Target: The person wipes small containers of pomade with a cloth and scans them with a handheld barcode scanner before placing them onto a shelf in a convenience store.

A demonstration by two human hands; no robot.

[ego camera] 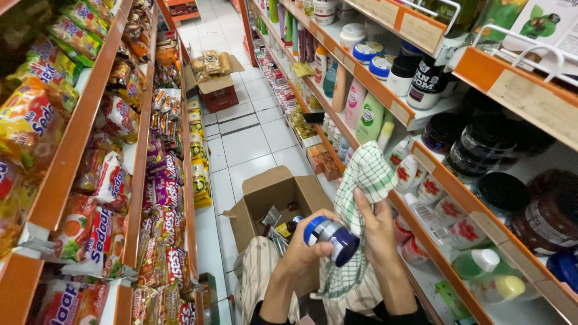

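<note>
in a narrow shop aisle, seen from the head camera, the only view:

left hand (301, 250): fingers curled tight round a small jar (333, 239), holding it tipped on its side just above the lap.

small jar: silvery body with a dark blue lid pointing down and to the right, a lighter blue band at the other end; it sits between the two hands, touching the cloth.

right hand (378, 232): fingers closed on a green-and-white checked cloth (364, 180), thumb pressed over the fabric; the cloth bunches up above the hand and a length of it hangs down below the jar.

lap: the person sits low, legs in pale striped trousers (259, 271) showing under the forearms.

open cardboard box (271, 195): on the white tiled floor (247, 144) just beyond the knees, flaps up, a few small bottles and packets inside; i cannot tell what they are.

right shelving (433, 174): orange-edged shelves near the right hand, holding white bottles with red flower labels, dark round jars, green bottles with white and yellow caps lower down, and tubs and tall bottles higher up.

left shelving (141, 156): orange-edged shelves packed with bright snack and noodle packets in yellow, red and purple.

second cardboard box (215, 81): further down the aisle on the floor, open, filled with brownish packets, well apart from the person.
</note>
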